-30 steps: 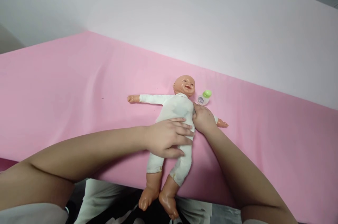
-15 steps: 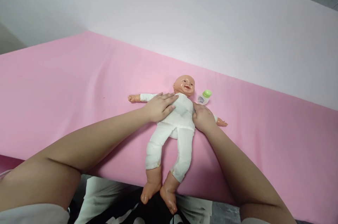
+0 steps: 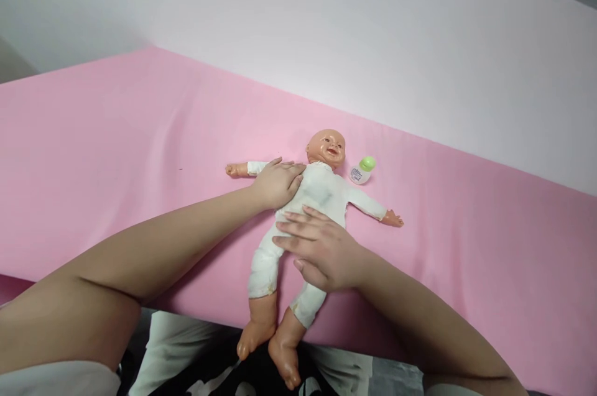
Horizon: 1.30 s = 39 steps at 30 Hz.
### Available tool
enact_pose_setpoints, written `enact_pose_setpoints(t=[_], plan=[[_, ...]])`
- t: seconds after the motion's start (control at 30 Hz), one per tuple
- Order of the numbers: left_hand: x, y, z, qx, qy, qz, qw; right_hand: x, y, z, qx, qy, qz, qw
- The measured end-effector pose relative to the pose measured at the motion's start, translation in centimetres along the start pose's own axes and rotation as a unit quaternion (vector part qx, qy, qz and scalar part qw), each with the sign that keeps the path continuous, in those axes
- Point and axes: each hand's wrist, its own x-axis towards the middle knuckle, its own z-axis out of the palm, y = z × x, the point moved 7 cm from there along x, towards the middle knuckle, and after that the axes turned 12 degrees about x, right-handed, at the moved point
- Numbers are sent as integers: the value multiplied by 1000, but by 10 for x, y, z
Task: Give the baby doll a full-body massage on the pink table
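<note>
A baby doll (image 3: 321,191) in a white bodysuit lies face up on the pink sheet (image 3: 116,153), arms spread, bare feet hanging over the near edge. My left hand (image 3: 277,183) rests flat on the doll's shoulder and upper arm on the left side. My right hand (image 3: 319,250) lies palm down over the doll's belly and hips, fingers spread. Neither hand grips anything.
A small white bottle with a green cap (image 3: 362,171) lies on the sheet just right of the doll's head. A pale wall (image 3: 373,35) rises behind the sheet. My lap, in light trousers, shows below the near edge.
My right hand left the doll's far armpit and came down onto its belly. My left hand went from the hips up to the shoulder. The doll's legs shifted slightly left.
</note>
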Motion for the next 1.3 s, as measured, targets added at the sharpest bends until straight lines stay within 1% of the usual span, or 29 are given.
enact_pose_setpoints(t=[0.07, 0.13, 0.2, 0.27, 0.37, 0.47, 0.53, 0.63, 0.7, 0.77, 0.87, 0.93, 1.1, 1.13, 1.2, 1.23, 1.3], plan=[[0, 1, 0, 4, -4, 4, 1000, -1, 20, -3, -22, 5, 58, 998], [0, 1, 1, 1, -6, 12, 1000, -6, 50, -12, -40, 23, 125, 991], [0, 1, 1, -3, -2, 19, 1000, -14, 80, -24, -43, 58, 176, 982], [1, 0, 2, -6, 9, 22, 1000, -21, 103, -33, -42, 100, 212, 971], [2, -2, 4, -5, 28, 23, 999, -30, 122, -40, -38, 160, 238, 957], [2, -2, 4, 4, 38, 22, 999, -38, 130, -43, -67, 212, 286, 932], [0, -3, 4, 22, 41, 17, 999, -43, 132, -43, -100, 219, 321, 916], [-8, -9, 3, 66, 42, 10, 997, -53, 135, -43, -159, 189, 373, 895], [-16, -16, 3, 100, 44, 9, 994, -65, 136, -43, -201, 168, 405, 876], [-25, -27, 3, 128, 49, -2, 991, -80, 136, -44, -238, 153, 427, 859], [-37, -48, -2, 145, 57, -36, 987, -107, 136, -50, -267, 144, 457, 836], [-42, -65, -5, 138, 52, -66, 987, -126, 139, -57, -261, 150, 483, 823], [-41, -110, -11, 104, 9, -174, 979, -171, 154, -82, -168, 191, 559, 789], [-41, -119, -11, 93, -1, -195, 976, -178, 156, -86, -151, 195, 564, 788], [-40, -132, -10, 72, -18, -226, 971, -186, 160, -91, -111, 189, 559, 800], [-40, -136, -11, 64, -21, -232, 970, -189, 161, -93, -92, 187, 556, 805], [-38, -140, -12, 50, -23, -230, 972, -193, 163, -95, -65, 192, 558, 804]])
